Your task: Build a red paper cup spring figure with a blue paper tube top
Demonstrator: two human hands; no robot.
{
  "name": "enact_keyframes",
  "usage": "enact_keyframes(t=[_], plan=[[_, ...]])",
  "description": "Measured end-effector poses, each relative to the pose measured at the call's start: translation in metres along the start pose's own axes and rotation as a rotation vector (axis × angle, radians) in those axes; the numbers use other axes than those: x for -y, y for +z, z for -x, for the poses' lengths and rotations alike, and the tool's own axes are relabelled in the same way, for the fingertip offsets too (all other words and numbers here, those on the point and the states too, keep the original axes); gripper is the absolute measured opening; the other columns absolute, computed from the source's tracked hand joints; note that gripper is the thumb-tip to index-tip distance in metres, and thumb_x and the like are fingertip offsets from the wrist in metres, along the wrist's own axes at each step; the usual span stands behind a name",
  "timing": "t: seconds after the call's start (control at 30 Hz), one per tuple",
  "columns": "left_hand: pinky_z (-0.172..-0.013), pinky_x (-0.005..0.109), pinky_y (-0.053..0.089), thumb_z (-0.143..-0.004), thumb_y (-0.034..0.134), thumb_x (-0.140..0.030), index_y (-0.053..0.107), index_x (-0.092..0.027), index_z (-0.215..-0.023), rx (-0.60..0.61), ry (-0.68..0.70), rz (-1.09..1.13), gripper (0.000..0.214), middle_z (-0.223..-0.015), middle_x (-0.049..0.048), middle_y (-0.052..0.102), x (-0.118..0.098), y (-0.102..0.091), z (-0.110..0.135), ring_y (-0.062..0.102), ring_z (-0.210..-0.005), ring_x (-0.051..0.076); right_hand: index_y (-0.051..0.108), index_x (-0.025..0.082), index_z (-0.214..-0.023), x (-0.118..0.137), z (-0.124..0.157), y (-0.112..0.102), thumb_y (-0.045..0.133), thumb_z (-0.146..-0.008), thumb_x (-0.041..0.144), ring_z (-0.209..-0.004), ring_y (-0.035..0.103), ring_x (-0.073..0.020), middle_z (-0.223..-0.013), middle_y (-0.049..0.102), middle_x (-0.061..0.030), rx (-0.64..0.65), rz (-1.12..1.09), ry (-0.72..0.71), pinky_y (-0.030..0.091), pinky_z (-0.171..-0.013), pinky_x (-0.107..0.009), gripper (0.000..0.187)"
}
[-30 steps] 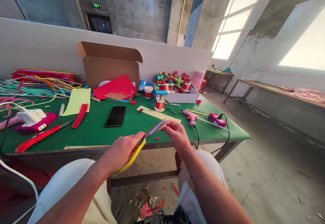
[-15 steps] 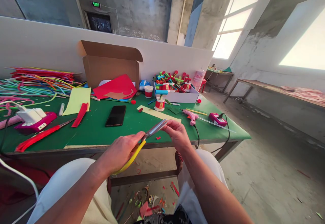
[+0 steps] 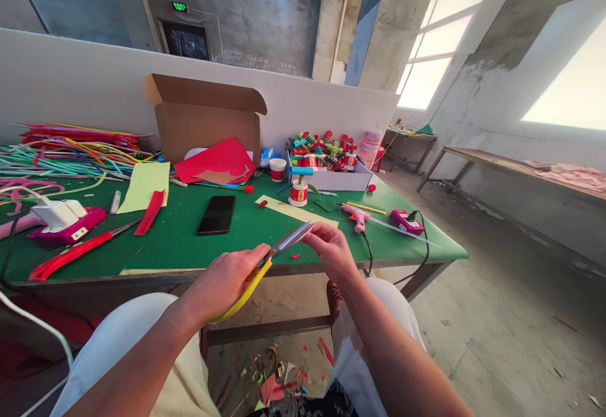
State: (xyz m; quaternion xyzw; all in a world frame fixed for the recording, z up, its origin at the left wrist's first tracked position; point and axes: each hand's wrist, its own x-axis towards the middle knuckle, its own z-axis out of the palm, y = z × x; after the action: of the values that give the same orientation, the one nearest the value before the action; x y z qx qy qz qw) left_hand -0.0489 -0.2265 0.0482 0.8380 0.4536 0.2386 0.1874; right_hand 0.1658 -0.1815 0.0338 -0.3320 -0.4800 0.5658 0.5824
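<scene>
My left hand [image 3: 231,282] is wrapped round a pair of scissors with yellow handles [image 3: 246,298], whose metal blades [image 3: 291,238] point up and to the right over the table's front edge. At the blade tips, the fingers of my right hand [image 3: 329,248] are pinched together; what they hold is too small to make out. Just beyond the blades a pale yellow paper strip [image 3: 296,212] lies flat. On its far side stands a red and white paper cup figure [image 3: 298,193] with a blue tube on top and coiled arms. A small red scrap [image 3: 296,256] lies under the blades.
A black phone [image 3: 216,215], red-handled pliers-like tool [image 3: 80,254] and pipe cleaners [image 3: 71,152] are to the left. A pink glue gun [image 3: 358,216] and purple power strip [image 3: 406,221] lie right. Behind stand a white box [image 3: 331,181] of cup figures and a cardboard box [image 3: 208,130].
</scene>
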Motion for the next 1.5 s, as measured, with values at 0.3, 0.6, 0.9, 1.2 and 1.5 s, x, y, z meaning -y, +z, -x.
enact_keyframes(t=[0.3,0.6,0.9,1.2,1.5], plan=[[-0.063,0.025,0.043,-0.088,0.043,-0.026,0.059,-0.024,-0.098,-0.007,0.002,0.006,0.019,-0.072,0.0023,0.064,0.002,0.001,0.0,0.062,-0.069,0.02,0.072,0.021,-0.068,-0.001,0.0,-0.001,0.085,-0.06,0.038,-0.072,0.064,-0.0144,-0.073,0.072,0.0,0.016,-0.009,-0.01,0.051,-0.079,-0.031,0.023],[-0.053,0.02,0.037,-0.089,0.048,-0.035,0.06,-0.022,-0.093,-0.029,-0.033,0.129,0.018,-0.064,-0.0025,0.056,0.001,0.0,-0.003,0.052,-0.054,0.012,0.074,0.021,-0.068,-0.001,0.0,-0.001,0.086,-0.058,0.035,-0.071,0.062,-0.0135,-0.072,0.07,-0.0005,-0.029,-0.063,0.022,0.05,-0.076,-0.029,0.021],[-0.049,0.021,0.046,-0.06,0.078,-0.044,0.052,-0.02,-0.108,-0.446,-0.371,0.955,0.06,-0.068,-0.0043,0.06,-0.014,0.028,-0.029,0.064,-0.06,0.015,0.073,0.017,-0.068,-0.02,-0.002,0.017,0.089,-0.05,0.028,-0.052,0.044,-0.0036,-0.065,0.063,0.0039,-0.156,-0.355,0.265,0.043,-0.055,-0.02,0.027],[-0.051,0.023,0.048,-0.057,0.078,-0.034,0.049,-0.021,-0.106,-0.605,-0.39,1.131,0.059,-0.067,-0.0064,0.061,-0.026,0.04,-0.048,0.062,-0.054,0.013,0.073,0.017,-0.072,-0.042,-0.002,0.039,0.086,-0.054,0.025,-0.05,0.04,-0.0044,-0.063,0.064,0.0036,-0.136,-0.472,0.36,0.04,-0.052,-0.019,0.024],[-0.059,0.023,0.05,-0.053,0.081,-0.032,0.053,-0.019,-0.102,-0.553,-0.368,1.112,0.059,-0.069,-0.0063,0.06,-0.018,0.035,-0.048,0.06,-0.06,0.01,0.069,0.017,-0.068,-0.039,-0.005,0.032,0.081,-0.064,0.028,-0.052,0.046,-0.0072,-0.057,0.058,0.0038,-0.085,-0.489,0.396,0.046,-0.061,-0.023,0.017]])
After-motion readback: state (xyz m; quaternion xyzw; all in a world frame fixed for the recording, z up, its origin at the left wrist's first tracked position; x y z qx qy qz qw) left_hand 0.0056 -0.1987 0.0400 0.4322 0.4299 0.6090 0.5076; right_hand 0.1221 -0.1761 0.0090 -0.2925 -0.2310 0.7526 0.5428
